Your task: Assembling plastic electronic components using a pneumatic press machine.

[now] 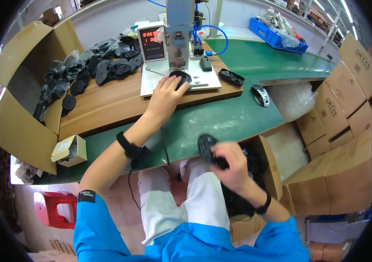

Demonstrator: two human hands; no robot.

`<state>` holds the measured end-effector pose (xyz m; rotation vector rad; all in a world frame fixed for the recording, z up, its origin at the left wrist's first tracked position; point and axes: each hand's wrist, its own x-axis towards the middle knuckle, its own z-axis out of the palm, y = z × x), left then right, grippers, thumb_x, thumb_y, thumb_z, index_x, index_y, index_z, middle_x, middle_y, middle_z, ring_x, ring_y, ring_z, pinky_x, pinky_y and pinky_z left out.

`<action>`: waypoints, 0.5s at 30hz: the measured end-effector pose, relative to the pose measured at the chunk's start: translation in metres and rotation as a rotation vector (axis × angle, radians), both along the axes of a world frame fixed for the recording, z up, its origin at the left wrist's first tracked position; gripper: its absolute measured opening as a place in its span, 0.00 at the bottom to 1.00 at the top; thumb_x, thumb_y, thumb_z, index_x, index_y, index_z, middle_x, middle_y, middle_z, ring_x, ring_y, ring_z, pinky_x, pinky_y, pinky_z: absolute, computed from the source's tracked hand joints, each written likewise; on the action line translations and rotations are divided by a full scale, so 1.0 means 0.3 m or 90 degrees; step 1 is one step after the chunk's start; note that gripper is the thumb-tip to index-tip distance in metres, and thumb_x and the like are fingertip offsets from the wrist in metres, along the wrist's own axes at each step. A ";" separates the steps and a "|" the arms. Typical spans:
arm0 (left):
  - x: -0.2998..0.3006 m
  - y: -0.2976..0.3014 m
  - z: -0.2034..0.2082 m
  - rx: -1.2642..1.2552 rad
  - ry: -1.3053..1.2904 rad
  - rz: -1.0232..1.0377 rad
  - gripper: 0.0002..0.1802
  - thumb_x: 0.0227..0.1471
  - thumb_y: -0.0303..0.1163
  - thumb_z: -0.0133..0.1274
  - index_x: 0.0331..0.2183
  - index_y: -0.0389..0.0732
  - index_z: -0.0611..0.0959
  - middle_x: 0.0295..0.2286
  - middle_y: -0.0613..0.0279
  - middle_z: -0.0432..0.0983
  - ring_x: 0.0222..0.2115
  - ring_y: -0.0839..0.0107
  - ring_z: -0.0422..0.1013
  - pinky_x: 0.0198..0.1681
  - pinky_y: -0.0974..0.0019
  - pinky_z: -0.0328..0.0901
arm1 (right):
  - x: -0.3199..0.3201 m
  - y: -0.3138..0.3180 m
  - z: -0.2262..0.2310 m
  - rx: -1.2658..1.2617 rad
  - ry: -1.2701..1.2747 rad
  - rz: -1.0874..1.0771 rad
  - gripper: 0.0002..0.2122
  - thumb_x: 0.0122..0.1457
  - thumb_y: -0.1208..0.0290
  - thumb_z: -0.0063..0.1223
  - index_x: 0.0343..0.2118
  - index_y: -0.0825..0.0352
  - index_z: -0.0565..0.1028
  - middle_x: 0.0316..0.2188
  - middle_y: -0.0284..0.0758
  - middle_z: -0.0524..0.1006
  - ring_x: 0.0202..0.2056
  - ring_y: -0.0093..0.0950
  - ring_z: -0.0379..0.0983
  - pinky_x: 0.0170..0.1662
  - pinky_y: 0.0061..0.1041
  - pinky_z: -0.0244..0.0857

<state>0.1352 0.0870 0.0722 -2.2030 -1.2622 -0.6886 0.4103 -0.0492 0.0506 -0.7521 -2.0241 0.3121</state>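
My left hand (165, 97) reaches to the white base of a bench press (178, 52). Its fingers are closed on a black oval plastic part (181, 77) lying on that base under the press head. My right hand (233, 162), slightly blurred, grips a dark mouse-shaped plastic shell (206, 147) above the table's front edge. An open black shell (231, 77) lies right of the press base. Farther right, a silver and black mouse-shaped piece (260, 95) rests on the green table.
Black parts in clear bags (118, 70) cover the wooden board's left, beside a large open carton (24, 70). A small box (70, 150) stands near the front left edge. An open carton (269, 163) of dark parts sits right of my legs. Stacked cartons (325, 105) line the right.
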 end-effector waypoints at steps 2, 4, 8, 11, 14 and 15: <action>0.003 0.039 -0.014 -0.004 0.004 0.031 0.23 0.53 0.21 0.51 0.52 0.42 0.78 0.52 0.46 0.77 0.57 0.51 0.71 0.64 0.52 0.62 | 0.057 -0.122 -0.062 -0.049 -0.008 0.011 0.21 0.33 0.84 0.69 0.35 0.67 0.75 0.40 0.39 0.81 0.43 0.42 0.77 0.47 0.37 0.73; 0.014 0.072 -0.030 -0.025 0.009 0.074 0.23 0.54 0.21 0.53 0.52 0.42 0.77 0.53 0.44 0.76 0.56 0.50 0.72 0.63 0.52 0.63 | 0.128 -0.213 -0.121 -0.108 -0.020 -0.015 0.21 0.33 0.84 0.69 0.34 0.67 0.75 0.40 0.39 0.81 0.42 0.42 0.78 0.47 0.36 0.73; 0.040 0.081 -0.042 -0.061 0.019 0.090 0.22 0.54 0.21 0.53 0.52 0.41 0.77 0.54 0.43 0.76 0.56 0.48 0.73 0.62 0.52 0.65 | 0.264 -0.310 -0.239 -0.199 -0.025 -0.146 0.18 0.37 0.85 0.65 0.34 0.68 0.75 0.39 0.40 0.80 0.43 0.42 0.77 0.47 0.36 0.71; 0.019 0.070 -0.019 -0.121 -0.060 0.069 0.22 0.54 0.20 0.51 0.52 0.41 0.77 0.53 0.43 0.76 0.55 0.46 0.72 0.57 0.49 0.70 | 0.358 -0.339 -0.325 -0.284 -0.021 -0.280 0.15 0.42 0.85 0.60 0.35 0.68 0.73 0.39 0.42 0.78 0.44 0.43 0.74 0.48 0.35 0.69; -0.010 0.075 -0.035 -0.095 -0.050 0.049 0.22 0.54 0.19 0.50 0.52 0.40 0.78 0.54 0.42 0.76 0.55 0.46 0.73 0.55 0.49 0.71 | 0.446 -0.321 -0.432 -0.297 -0.065 -0.330 0.14 0.44 0.85 0.59 0.36 0.68 0.73 0.41 0.42 0.76 0.46 0.44 0.72 0.51 0.36 0.67; -0.016 0.082 -0.038 -0.090 -0.049 0.034 0.22 0.54 0.20 0.50 0.52 0.40 0.78 0.54 0.43 0.76 0.55 0.46 0.73 0.56 0.49 0.71 | 0.476 -0.313 -0.487 -0.312 -0.074 -0.344 0.14 0.44 0.85 0.59 0.37 0.68 0.73 0.42 0.43 0.75 0.47 0.44 0.71 0.53 0.37 0.66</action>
